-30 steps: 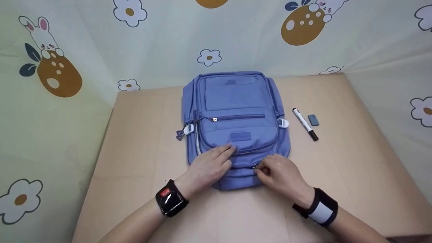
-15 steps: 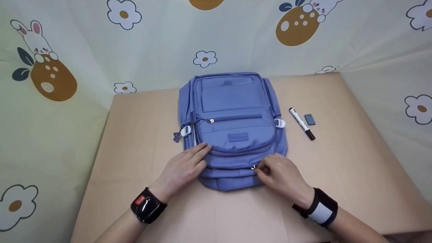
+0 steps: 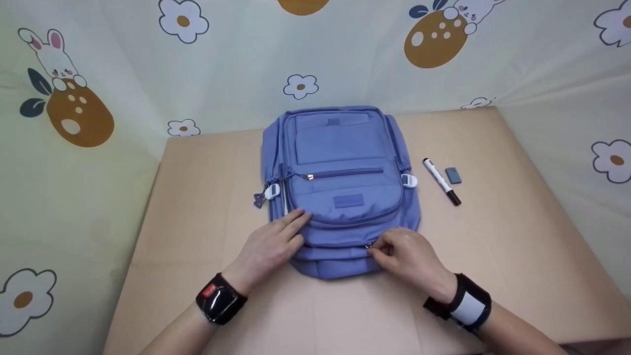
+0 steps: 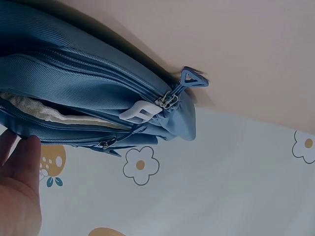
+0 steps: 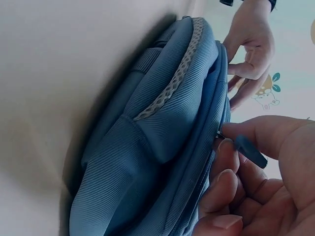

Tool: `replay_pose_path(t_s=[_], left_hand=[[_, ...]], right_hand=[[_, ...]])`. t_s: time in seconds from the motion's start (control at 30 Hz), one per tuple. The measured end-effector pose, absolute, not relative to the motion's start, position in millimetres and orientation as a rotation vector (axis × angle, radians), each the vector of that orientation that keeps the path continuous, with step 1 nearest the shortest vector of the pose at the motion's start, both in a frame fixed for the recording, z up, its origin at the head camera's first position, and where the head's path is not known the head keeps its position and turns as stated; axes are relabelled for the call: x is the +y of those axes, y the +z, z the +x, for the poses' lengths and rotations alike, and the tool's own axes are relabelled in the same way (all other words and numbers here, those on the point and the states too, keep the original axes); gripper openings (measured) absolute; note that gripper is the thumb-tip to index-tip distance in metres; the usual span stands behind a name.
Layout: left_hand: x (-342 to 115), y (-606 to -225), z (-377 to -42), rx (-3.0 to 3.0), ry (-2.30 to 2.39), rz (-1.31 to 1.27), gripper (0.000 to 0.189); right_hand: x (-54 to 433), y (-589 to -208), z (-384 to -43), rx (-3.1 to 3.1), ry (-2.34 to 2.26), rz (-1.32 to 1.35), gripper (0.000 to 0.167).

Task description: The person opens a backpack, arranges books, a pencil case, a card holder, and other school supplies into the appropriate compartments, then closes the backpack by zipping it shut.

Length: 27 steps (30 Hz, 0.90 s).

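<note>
A blue backpack (image 3: 345, 143) lies front side up on the table. At its lower end my right hand (image 3: 411, 254) pinches a zipper pull (image 5: 251, 151) between thumb and forefinger; the right wrist view shows the pull's blue tab sticking out past the fingers. My left hand (image 3: 268, 244) rests with straight fingers on the bag's lower left side. In the left wrist view, a side compartment gapes beside those fingers and bares a pale lining (image 4: 49, 110). A second zipper slider (image 3: 309, 176) sits at the left end of the front pocket's zip.
Right of the bag lie a white marker (image 3: 440, 180) with black ends and a small grey-blue block (image 3: 453, 175). White buckles (image 3: 408, 181) sit on both bag sides. A patterned curtain (image 3: 236, 64) hangs behind the tan tabletop (image 3: 212, 197).
My left hand has slid left from the bag's lower middle to its left edge. The right hand keeps its pinch at nearly the same place. The view has shifted slightly.
</note>
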<state>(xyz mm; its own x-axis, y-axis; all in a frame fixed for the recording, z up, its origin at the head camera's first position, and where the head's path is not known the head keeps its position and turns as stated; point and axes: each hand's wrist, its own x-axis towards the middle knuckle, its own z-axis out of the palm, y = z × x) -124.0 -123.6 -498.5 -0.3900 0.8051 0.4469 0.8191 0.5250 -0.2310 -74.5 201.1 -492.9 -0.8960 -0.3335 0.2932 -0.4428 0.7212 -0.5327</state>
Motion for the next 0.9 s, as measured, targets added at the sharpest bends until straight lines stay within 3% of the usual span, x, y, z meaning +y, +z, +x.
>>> replay_pose_path(t_s=[0.57, 0.9], left_hand=[[-122.0, -500.2, -124.5, -2.246, -0.016, -1.299, 0.01], [-122.6, -502.1, -124.5, -2.242, -0.051, -1.302, 0.008]], right_hand=[[139.3, -484.1, -83.9, -2.753, 0.823, 0.834, 0.008], [136.7, -484.1, -85.0, -2.763, 0.812, 0.84, 0.006]])
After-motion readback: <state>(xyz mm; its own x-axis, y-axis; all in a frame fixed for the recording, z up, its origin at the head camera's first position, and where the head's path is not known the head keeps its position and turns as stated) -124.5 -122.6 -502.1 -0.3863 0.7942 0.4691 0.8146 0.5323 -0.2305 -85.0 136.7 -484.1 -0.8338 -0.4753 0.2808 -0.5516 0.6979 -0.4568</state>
